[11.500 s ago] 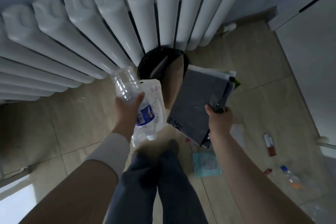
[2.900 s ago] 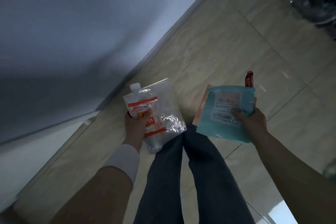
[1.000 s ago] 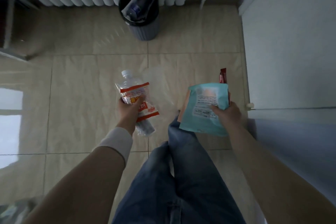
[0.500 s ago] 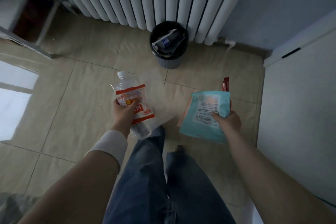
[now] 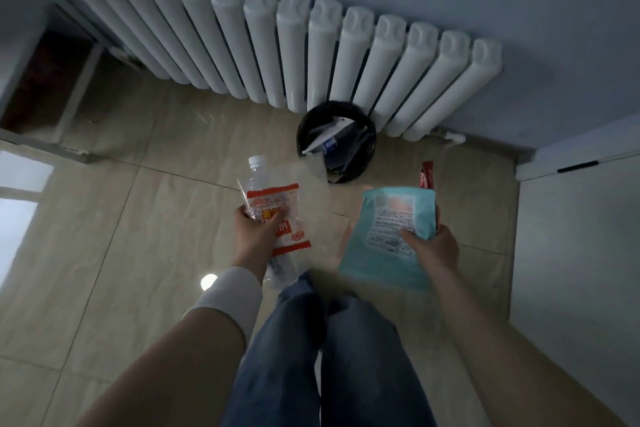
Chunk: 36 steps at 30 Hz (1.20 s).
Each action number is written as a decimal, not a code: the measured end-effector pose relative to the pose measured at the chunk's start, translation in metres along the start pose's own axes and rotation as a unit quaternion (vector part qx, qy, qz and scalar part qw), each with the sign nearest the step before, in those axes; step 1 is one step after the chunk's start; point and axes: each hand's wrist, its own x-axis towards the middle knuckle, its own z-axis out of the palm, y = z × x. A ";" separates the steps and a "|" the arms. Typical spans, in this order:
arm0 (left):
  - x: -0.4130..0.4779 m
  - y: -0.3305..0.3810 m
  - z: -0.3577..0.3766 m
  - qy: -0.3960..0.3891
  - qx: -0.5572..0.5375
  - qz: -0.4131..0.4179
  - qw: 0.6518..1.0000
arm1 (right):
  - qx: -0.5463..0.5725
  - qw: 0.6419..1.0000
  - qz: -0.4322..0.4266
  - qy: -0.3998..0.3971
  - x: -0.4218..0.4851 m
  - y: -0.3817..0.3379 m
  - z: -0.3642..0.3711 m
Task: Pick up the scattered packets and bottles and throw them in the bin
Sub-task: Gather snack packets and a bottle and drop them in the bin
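Note:
My left hand (image 5: 254, 236) grips a clear plastic bottle (image 5: 259, 170) with a white cap, together with a clear packet printed in orange and white (image 5: 277, 215). My right hand (image 5: 431, 246) holds a teal packet (image 5: 391, 218) and a thin red sachet (image 5: 426, 176) that sticks up behind it. The black bin (image 5: 360, 163) stands on the floor ahead, against the radiator, and holds a bottle and some packets. Both hands are short of the bin, on my side of it.
A white radiator (image 5: 311, 52) runs along the wall behind the bin. A white cabinet (image 5: 581, 236) stands at the right. A low piece of furniture (image 5: 45, 80) sits at the left. My legs in blue jeans (image 5: 329, 357) are below on the tan tile floor.
I have walked closer to the bin, which now lies just ahead of my hands. Both hands keep the same hold on their items.

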 end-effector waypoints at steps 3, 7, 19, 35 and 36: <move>0.030 0.026 0.026 0.006 0.021 -0.006 1.000 | 0.001 1.000 -0.010 -0.010 0.033 -0.034 0.008; 0.075 0.052 0.063 0.030 0.038 -0.007 0.999 | 0.001 1.000 -0.026 -0.017 0.086 -0.074 0.027; 0.312 0.025 0.207 -0.011 0.178 0.071 0.981 | -0.003 0.997 -0.063 -0.043 0.303 -0.116 0.186; 0.413 -0.032 0.265 -0.095 0.467 0.141 0.868 | -0.219 0.958 -0.182 -0.047 0.389 -0.054 0.257; 0.408 -0.028 0.262 -0.104 0.466 0.141 0.867 | -0.217 0.959 -0.178 -0.040 0.385 -0.056 0.249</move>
